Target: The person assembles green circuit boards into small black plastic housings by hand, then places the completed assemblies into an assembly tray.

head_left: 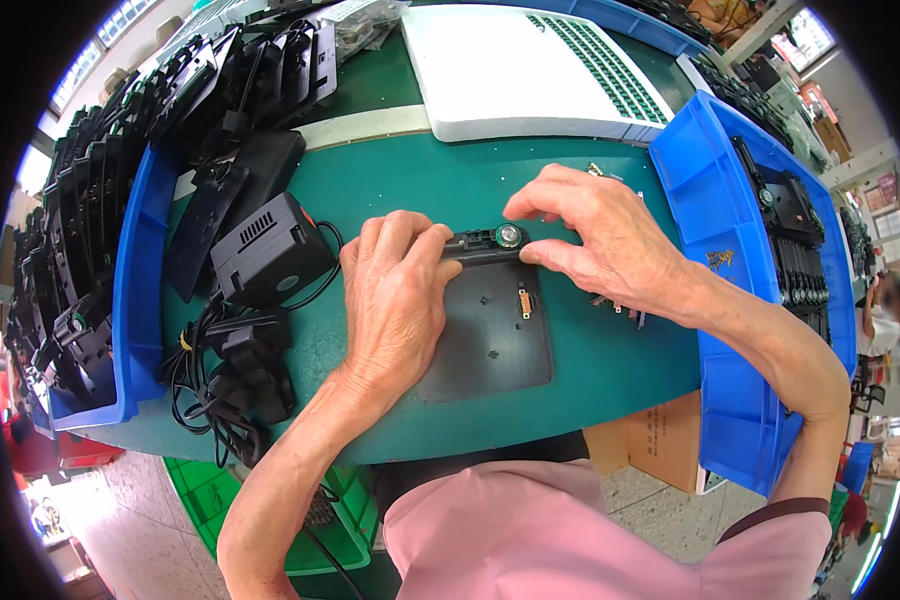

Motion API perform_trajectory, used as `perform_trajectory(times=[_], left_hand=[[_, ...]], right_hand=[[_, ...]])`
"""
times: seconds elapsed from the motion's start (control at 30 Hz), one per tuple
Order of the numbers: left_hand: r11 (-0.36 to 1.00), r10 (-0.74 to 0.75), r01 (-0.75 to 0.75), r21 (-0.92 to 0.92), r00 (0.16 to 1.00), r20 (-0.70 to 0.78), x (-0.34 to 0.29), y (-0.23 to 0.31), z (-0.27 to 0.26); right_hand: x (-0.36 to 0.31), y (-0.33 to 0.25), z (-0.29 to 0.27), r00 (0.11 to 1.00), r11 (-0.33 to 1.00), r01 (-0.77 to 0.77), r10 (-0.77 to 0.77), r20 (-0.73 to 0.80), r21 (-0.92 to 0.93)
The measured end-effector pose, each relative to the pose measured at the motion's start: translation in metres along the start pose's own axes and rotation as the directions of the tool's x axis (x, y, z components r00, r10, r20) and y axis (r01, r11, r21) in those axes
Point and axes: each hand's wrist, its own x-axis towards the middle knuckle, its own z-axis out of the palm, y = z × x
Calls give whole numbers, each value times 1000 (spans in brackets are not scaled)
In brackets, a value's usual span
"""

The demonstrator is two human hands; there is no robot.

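On the green table mat lies a flat black plastic panel with a thicker housing along its far edge. My left hand grips the left part of that housing, hiding much of it. A round, clear lens-like piece with a green ring sits at the housing's right end. Around this end my right hand is held with thumb and fingers apart; the thumb tip is close to the housing, and contact is unclear. A small gold-coloured connector piece rests on the panel. Several small connector pieces lie partly beneath my right hand.
At left, a blue bin holds stacked black parts; beside it are a black box-shaped device and coiled cables. A blue bin with black assemblies stands at right. White foam lies at the back, a green crate below.
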Motion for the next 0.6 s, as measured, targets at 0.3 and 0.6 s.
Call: perform_trajectory(times=[0.3, 0.6], left_hand=[[999, 41, -41, 10, 999, 24, 0, 2, -2], [997, 30, -32, -73, 999, -29, 5, 2, -4]], right_hand=[[6, 14, 22, 975, 976, 211, -205, 86, -56], [8, 12, 14, 966, 963, 248, -238, 102, -106]])
